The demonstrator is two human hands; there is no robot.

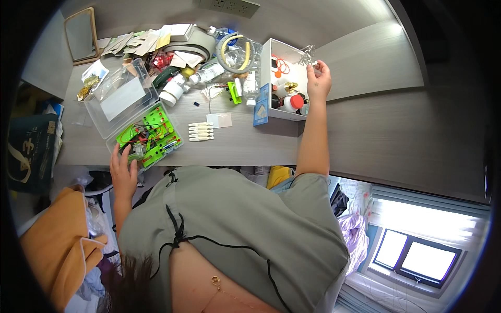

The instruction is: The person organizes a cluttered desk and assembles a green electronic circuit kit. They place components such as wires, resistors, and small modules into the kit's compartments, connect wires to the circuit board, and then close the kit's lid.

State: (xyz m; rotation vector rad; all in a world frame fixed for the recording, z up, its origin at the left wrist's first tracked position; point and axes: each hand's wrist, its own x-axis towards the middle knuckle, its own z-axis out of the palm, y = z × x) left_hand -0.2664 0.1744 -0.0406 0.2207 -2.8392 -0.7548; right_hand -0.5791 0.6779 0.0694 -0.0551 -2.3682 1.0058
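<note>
My right hand (319,82) is raised at the right wall of a white box (267,55), fingers pinched on a silvery openwork metal piece (308,55), whose exact kind I cannot make out. Inside that box are a white bottle with a red cap (296,102), an orange cord (281,65) and other small containers. On the left, my left hand (124,171) rests with fingers apart at the near-left edge of a clear plastic case (179,144). Green blocks (155,119) with red and black wires fill this case. Its clear lid (94,110) lies folded back, a white sheet on it.
Several pale small vials (201,131) lie in a row mid-desk, beside a clear packet (222,120). White bottles (174,90), a grey-and-yellow ring (226,55), papers (148,43) and a green clip-like part (233,93) crowd the back. A framed mirror (82,35) stands far left.
</note>
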